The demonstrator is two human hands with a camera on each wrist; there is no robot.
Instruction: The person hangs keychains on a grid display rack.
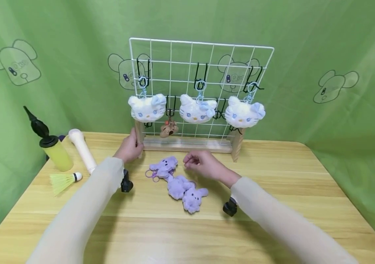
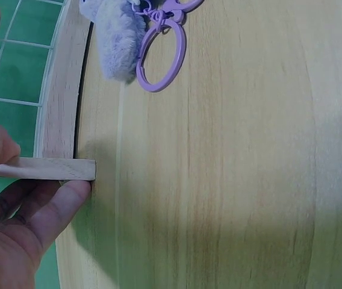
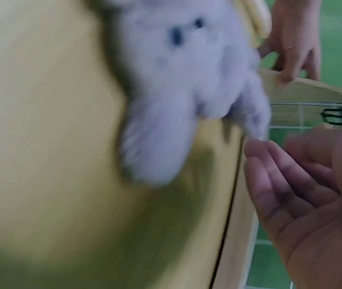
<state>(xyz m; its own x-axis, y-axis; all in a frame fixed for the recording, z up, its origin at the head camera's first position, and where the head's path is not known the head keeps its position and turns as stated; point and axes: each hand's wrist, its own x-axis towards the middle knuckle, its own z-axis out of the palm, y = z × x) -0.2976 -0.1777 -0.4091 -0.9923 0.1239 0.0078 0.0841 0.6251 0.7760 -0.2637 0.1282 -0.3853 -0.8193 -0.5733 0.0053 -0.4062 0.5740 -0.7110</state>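
Observation:
My left hand (image 1: 129,147) grips the left wooden upright (image 1: 139,134) of the white wire rack (image 1: 202,44). In the left wrist view, thumb and fingers lie on either side of that wooden piece (image 2: 53,169). My right hand (image 1: 203,164) hovers in front of the rack's base, fingers loosely bent and holding nothing. Purple plush keychains lie in a row on the table: one with long ears (image 1: 167,164), a middle one (image 1: 176,187) and a front one (image 1: 192,200). A purple ring (image 2: 182,57) shows beside the nearest plush. In the right wrist view, a plush (image 3: 171,66) is blurred beside my fingertips.
Three white cat plush keychains (image 1: 198,110) and a small brown plush (image 1: 169,129) hang from black hooks (image 1: 201,75) on the rack. At the left stand a yellow pump (image 1: 57,154) and, lying down, a white stick (image 1: 83,150) and a yellow shuttlecock (image 1: 63,181). Green curtain (image 1: 289,102) hangs behind.

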